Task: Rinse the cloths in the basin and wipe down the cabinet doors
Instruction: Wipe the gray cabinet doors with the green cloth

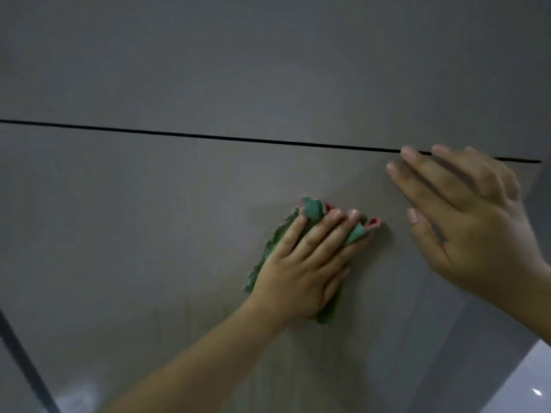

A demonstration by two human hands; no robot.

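Observation:
A grey cabinet door point(149, 219) fills most of the head view, split from the door above by a thin dark gap point(208, 136). My left hand point(304, 263) presses a green cloth point(269, 248) with red patches flat against the lower door, fingers spread over it. Faint wet streaks show on the door below the cloth. My right hand point(474, 222) lies flat on the door to the right, fingers straight, fingertips reaching the gap. It holds nothing.
Another grey cabinet door point(268, 61) sits above the gap. At the lower right a pale glossy surface point(524, 389) shows beyond the cabinet's edge. A dark slanted edge point(21, 362) crosses the lower left corner.

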